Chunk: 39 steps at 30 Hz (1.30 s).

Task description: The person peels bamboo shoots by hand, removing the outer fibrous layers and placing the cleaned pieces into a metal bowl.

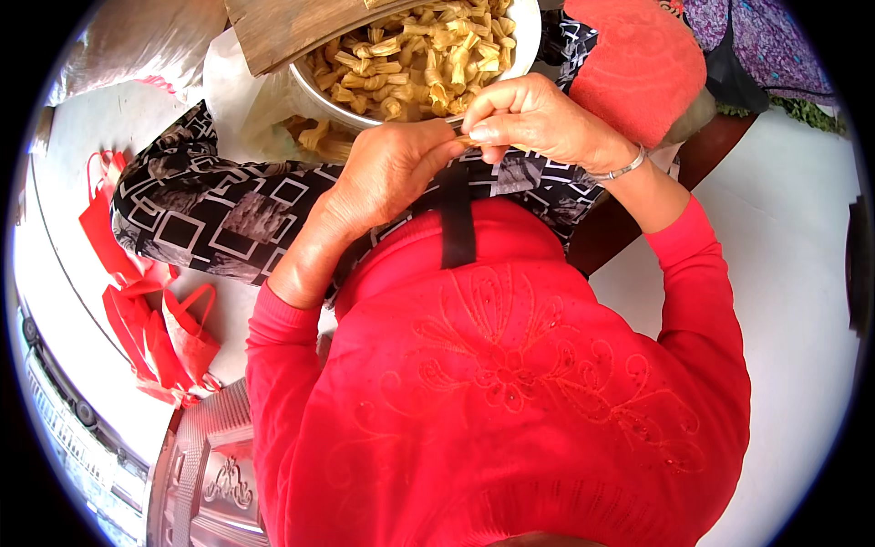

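My left hand and my right hand meet in front of my lap, at the near rim of a round metal basin. Between their fingertips they pinch a thin yellowish strip, mostly hidden by the fingers. Many knotted yellow-brown strips, perhaps tofu skin, fill the basin. A wooden board overlaps the basin's upper left edge. Left of the basin, a clear plastic bag holds more yellow-brown strips. A silver-coloured bracelet circles my right wrist.
A red towel lies to the right of the basin, over a dark brown wooden edge. Red bags lie on the pale floor at the left. Green leaves show at the upper right. An ornate dark panel stands at the lower left.
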### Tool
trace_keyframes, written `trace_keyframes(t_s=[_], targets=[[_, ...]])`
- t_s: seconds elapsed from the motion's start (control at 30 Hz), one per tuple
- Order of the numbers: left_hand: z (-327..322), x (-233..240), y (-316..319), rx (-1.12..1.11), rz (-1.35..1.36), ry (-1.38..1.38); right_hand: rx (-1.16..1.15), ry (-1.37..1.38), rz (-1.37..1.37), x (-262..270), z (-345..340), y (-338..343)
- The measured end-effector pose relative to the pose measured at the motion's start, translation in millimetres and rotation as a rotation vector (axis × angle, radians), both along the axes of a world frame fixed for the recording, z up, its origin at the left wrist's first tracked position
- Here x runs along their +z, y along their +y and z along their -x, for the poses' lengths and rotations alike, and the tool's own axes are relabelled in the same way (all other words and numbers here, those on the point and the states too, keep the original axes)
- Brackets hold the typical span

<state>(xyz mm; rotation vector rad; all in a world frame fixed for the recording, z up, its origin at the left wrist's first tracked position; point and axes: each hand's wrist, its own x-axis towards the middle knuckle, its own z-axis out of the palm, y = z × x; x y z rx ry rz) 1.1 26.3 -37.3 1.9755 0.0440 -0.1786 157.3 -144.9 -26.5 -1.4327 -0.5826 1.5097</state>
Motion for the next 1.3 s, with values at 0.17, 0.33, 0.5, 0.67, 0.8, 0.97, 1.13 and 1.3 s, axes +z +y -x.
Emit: trace_keyframes(t_s=[0.17, 0.33, 0.5, 0.67, 0.8, 0.97, 1.13, 1.3], targets=[[10, -7, 2, 0.003, 0.226, 0.13, -0.005, -0.033, -0.025, -4, 3, 0], [11, -9, 12, 0.053, 0.411, 0.219, -0.077, -0.006, -0.079, -14, 2, 8], [15, -8, 23, 0.234, 0.693, 0.313, -0.375, -0.335, -0.238, -16, -3, 18], [1, -6, 23, 0.498, 1.344, 0.221, -0.373, -0.906, -0.452, -6, 15, 19], [-16, -8, 25, 0.603, 1.574, 0.118, -0.148, -1.15, -0.513, -3, 34, 26], [-28, -18, 18, 0.809, 1.655, 0.158, -0.134, -1.219, -0.701, -18, 54, 38], [-33, -21, 13, 0.771, 1.725, 0.195, -0.103, -1.264, -0.792, -7, 55, 46], [-27, -35, 8, 0.702, 1.804, 0.222, -0.311, -0.56, -0.632, -6, 62, 40]])
